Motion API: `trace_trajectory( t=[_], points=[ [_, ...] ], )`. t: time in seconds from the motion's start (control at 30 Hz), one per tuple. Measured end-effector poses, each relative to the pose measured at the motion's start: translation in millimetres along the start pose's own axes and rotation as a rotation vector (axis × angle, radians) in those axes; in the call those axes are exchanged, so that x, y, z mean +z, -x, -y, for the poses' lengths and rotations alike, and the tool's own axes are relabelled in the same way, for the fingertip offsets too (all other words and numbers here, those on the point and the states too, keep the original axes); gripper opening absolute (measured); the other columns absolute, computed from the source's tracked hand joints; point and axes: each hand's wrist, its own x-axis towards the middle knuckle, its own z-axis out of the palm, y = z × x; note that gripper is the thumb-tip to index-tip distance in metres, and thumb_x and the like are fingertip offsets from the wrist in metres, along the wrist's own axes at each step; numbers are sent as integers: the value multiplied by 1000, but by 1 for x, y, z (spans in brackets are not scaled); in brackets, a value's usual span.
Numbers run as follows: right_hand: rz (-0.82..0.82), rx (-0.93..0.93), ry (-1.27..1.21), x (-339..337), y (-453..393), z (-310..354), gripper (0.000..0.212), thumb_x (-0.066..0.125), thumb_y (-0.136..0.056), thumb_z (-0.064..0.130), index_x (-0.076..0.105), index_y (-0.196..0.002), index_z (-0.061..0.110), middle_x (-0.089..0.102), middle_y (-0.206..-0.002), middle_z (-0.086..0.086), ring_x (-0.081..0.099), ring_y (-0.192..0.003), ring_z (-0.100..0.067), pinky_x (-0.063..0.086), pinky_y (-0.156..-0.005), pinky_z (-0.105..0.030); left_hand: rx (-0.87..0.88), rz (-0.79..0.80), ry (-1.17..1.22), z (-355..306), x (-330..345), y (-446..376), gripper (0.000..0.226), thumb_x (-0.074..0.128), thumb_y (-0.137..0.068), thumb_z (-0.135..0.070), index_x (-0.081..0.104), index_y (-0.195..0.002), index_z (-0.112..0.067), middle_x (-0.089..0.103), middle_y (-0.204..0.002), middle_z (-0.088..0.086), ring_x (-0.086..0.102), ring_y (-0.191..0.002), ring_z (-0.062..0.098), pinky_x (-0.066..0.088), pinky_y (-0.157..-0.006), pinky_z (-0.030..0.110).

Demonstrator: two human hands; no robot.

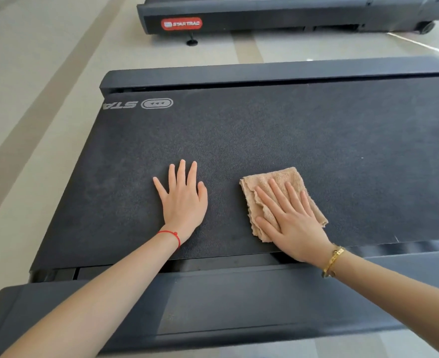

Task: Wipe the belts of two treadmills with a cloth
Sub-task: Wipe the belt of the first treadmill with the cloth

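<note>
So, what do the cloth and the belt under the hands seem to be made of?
The cloth looks like soft terry or microfibre in a beige tone: its surface is fluffy and its edges are frayed and wavy. The belt seems to be a dark rubber or PVC sheet with a matte, fine pebbled texture; it carries a printed pale logo. The exact materials cannot be confirmed from the picture.

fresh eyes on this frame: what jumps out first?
Two bare hands lie flat on the near treadmill's black belt: the left hand presses the belt directly, while the right hand presses a folded tan cloth beside it. Beyond, at the top of the view, a second treadmill shows a red Star Trac badge.
</note>
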Motion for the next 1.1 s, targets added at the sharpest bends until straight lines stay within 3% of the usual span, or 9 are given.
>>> trace_trajectory(
  t=[0.37,0.57,0.73,0.8,1.1],
  points=[
    [-66,-45,-3,9,-15,-17,66,13,-92,70,-3,-152,49,-16,-160,20,-19,-150,-18,-14,-121,-42,1,-50,-28,2,8,-3,56,24,-103,-40,16,-157,-28,14,-165,0,5,-153,22,3,-119,62],
    [-33,166,-59,-7,-78,-22,63,20,-99,61,0,-155,42,-14,-164,8,-16,-150,-30,-13,-119,-52,-12,-23,-33,-2,5,-2,56,23,-103,-39,16,-157,-28,13,-165,0,5,-153,22,3,-119,62],
    [-70,-119,-27,6,-52,2,62,21,-98,63,0,-154,46,-11,-163,13,-16,-151,-25,-14,-120,-48,-30,21,3,-8,4,-11,55,27,-104,-36,15,-157,-29,9,-166,0,1,-153,26,0,-117,66],
    [-57,-145,-30,4,-53,-8,62,21,-97,65,0,-153,48,-10,-163,16,-17,-150,-20,-16,-120,-43,-12,33,-2,-14,3,-24,56,27,-104,-37,14,-158,-29,7,-166,0,-1,-153,26,-2,-117,66],
    [-63,119,-38,-19,-157,-89,63,17,-97,65,-1,-154,45,-12,-164,11,-13,-151,-26,-15,-119,-46,-8,64,-34,-34,15,-74,58,20,-103,-43,7,-158,-32,3,-166,-1,-3,-153,27,-2,-118,65]
  ],
)
